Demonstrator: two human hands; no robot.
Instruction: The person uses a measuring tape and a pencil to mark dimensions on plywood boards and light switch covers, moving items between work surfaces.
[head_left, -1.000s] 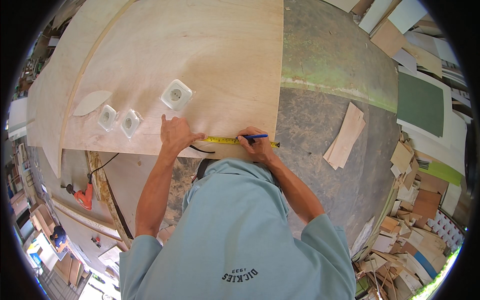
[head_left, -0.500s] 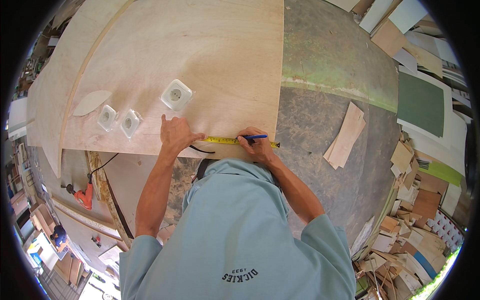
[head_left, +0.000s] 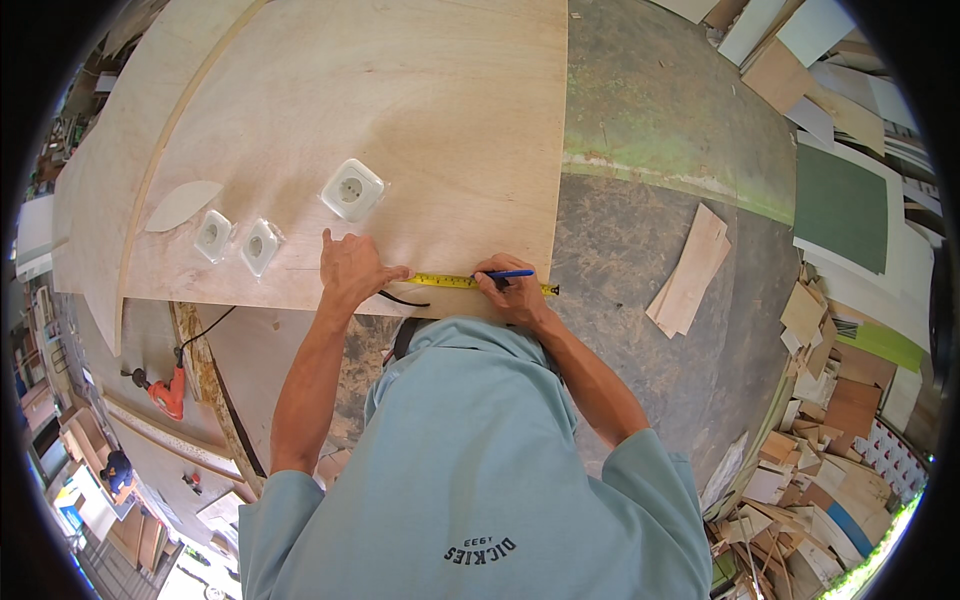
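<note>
A large plywood sheet (head_left: 400,110) lies flat in front of me. A yellow tape measure (head_left: 450,282) is stretched along its near edge. My left hand (head_left: 350,272) presses down on the tape's left end, fingers spread on the wood. My right hand (head_left: 510,295) grips a blue pencil (head_left: 512,273) whose tip rests on the sheet just above the tape, close to the right corner. Three white socket covers sit on the sheet to the left: a big one (head_left: 351,189) and two smaller ones (head_left: 259,246) (head_left: 211,235).
A thin curved wood offcut (head_left: 182,204) lies left of the sockets. Small plywood strips (head_left: 690,270) rest on the grey-green floor to the right. Heaps of wood scraps (head_left: 820,420) line the right side. An orange power drill (head_left: 165,392) lies lower left.
</note>
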